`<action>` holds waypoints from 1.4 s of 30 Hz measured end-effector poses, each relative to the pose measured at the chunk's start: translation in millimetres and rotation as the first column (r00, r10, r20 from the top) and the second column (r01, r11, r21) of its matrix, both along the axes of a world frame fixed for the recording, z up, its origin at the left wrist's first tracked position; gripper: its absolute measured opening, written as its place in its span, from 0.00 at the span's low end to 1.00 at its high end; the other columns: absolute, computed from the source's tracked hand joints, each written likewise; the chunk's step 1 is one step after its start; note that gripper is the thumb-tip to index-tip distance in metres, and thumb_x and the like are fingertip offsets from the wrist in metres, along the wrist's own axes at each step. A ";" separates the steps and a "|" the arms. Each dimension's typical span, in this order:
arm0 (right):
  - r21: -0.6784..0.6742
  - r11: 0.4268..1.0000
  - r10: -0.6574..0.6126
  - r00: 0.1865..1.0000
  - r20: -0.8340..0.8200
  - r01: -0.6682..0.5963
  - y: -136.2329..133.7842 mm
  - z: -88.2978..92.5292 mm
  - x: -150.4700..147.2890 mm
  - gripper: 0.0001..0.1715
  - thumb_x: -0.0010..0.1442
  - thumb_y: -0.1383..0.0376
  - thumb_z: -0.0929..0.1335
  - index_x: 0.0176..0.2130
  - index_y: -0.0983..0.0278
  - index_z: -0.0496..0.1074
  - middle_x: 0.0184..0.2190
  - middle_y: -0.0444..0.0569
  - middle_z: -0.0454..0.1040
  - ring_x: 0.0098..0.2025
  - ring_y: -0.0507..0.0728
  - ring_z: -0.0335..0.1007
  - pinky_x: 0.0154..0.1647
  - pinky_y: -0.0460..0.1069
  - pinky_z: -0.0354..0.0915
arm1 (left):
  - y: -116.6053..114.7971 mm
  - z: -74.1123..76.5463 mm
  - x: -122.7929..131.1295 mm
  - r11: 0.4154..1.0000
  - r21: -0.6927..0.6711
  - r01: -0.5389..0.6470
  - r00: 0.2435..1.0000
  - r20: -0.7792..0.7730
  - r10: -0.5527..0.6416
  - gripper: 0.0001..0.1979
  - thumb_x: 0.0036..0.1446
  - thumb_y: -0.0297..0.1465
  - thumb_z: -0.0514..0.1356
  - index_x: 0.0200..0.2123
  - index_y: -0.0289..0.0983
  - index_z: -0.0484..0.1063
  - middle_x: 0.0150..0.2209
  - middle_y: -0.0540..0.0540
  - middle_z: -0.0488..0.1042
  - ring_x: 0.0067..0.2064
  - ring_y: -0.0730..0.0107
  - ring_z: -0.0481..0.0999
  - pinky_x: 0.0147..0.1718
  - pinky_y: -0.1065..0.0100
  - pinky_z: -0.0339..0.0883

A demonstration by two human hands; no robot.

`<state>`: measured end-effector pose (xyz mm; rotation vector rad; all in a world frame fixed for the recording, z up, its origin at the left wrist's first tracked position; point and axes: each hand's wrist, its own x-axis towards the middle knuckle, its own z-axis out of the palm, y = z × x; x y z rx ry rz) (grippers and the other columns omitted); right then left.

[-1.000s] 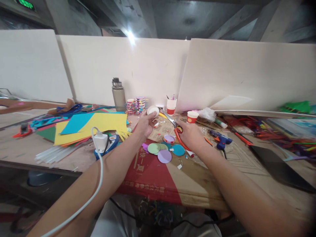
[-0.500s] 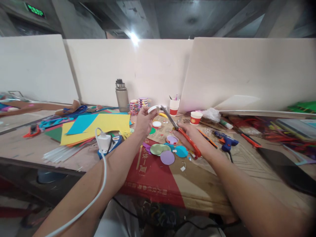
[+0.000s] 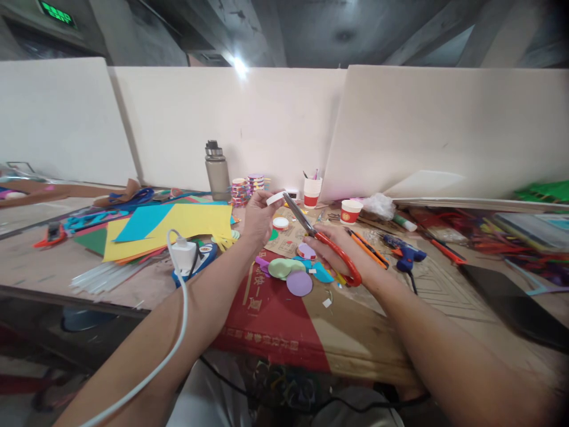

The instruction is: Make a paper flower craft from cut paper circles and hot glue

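Observation:
Between the fingertips of my left hand (image 3: 259, 219) is a small white ring (image 3: 276, 198), perhaps cut from a paper cup, held above the cardboard. My right hand (image 3: 331, 244) grips red-handled scissors (image 3: 336, 254), and their blades reach the ring's right edge. Whether the blades have paper between them is too small to tell. Below my hands lie a purple paper disc (image 3: 299, 283), light green discs (image 3: 282, 268) and blue paper pieces (image 3: 320, 271). Two short cup rings stand nearby, one with a white top (image 3: 280, 223) and one with a purple top (image 3: 306, 250).
Left are coloured paper sheets (image 3: 195, 219), glue sticks (image 3: 104, 274) and a power strip with a white plug (image 3: 183, 254). Behind stand a bottle (image 3: 217, 172), stacked rings (image 3: 255, 184) and paper cups (image 3: 351, 210). A blue glue gun (image 3: 406, 255) and black slab (image 3: 511, 302) lie right.
The scissor blades have closed up more and shifted slightly left against the white ring. My left hand still holds the ring, and the whole view has shifted a little.

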<state>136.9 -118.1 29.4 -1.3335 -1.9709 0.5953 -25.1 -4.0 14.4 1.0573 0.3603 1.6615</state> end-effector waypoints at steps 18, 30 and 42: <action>0.021 1.000 0.024 0.998 -0.065 -0.022 8.8 -11.4 1.2 0.09 0.60 0.62 0.63 0.28 0.62 0.63 0.19 0.39 0.64 0.21 0.50 0.60 0.23 0.45 0.56 | 7.8 -5.5 -1.3 0.998 0.053 -0.015 1.000 -0.017 0.016 0.19 0.36 0.27 0.74 0.27 0.37 0.65 0.34 0.48 0.79 0.39 0.68 0.78 0.41 0.67 0.69; -0.036 0.999 -0.015 0.998 -0.058 0.013 4.3 -5.6 -1.0 0.12 0.60 0.60 0.63 0.27 0.61 0.60 0.18 0.39 0.63 0.20 0.50 0.60 0.22 0.45 0.56 | 4.4 -2.8 0.0 0.996 -0.073 -0.051 0.999 -0.001 0.051 0.18 0.34 0.24 0.73 0.26 0.37 0.67 0.27 0.53 0.75 0.30 0.76 0.73 0.31 0.74 0.66; 0.171 0.979 -0.161 0.945 0.286 0.115 19.9 -8.9 11.6 0.06 0.59 0.64 0.65 0.33 0.62 0.72 0.30 0.50 0.77 0.32 0.56 0.69 0.31 0.46 0.59 | 7.8 -1.2 -4.4 0.995 -0.095 0.030 0.997 0.073 -0.023 0.15 0.37 0.31 0.72 0.29 0.37 0.73 0.28 0.51 0.73 0.29 0.77 0.70 0.20 0.76 0.56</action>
